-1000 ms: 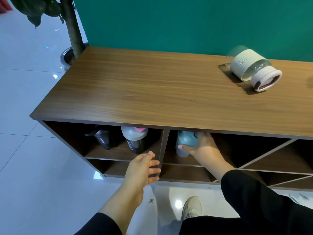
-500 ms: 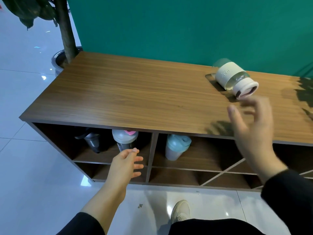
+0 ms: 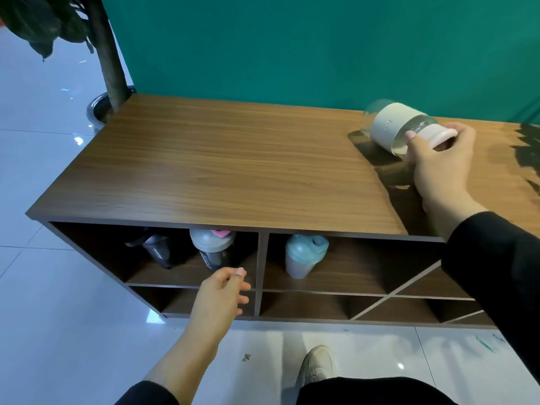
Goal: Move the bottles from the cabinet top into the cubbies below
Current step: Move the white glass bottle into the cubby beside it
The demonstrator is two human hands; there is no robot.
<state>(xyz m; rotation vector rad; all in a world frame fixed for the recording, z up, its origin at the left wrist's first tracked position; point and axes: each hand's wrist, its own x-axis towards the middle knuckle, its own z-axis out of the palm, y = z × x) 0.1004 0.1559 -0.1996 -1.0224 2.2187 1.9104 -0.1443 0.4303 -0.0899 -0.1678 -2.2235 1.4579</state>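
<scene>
A glass bottle (image 3: pixel 393 130) with a cream sleeve and pale pink lid stands on the right part of the wooden cabinet top (image 3: pixel 228 168), leaning in the wide-angle view. My right hand (image 3: pixel 441 162) is wrapped around its lid end. Below, the upper left cubby holds a black bottle (image 3: pixel 159 249) and a dark shaker with a grey lid (image 3: pixel 212 248). A pale shaker with a teal lid (image 3: pixel 302 255) stands in the upper middle cubby. My left hand (image 3: pixel 222 293) hovers in front of the divider, fingers loosely apart, holding nothing.
A potted plant (image 3: pixel 102 83) stands at the cabinet's far left corner. A teal wall (image 3: pixel 292 48) backs the cabinet. The lower cubbies (image 3: pixel 304 305) and the diagonal compartments (image 3: pixel 409 290) on the right hold nothing. My shoe (image 3: pixel 318 363) rests on the glossy white floor.
My right hand left the teal-lidded shaker in the middle cubby, rose over the cabinet top and closed on the glass bottle. My left hand stayed near the divider.
</scene>
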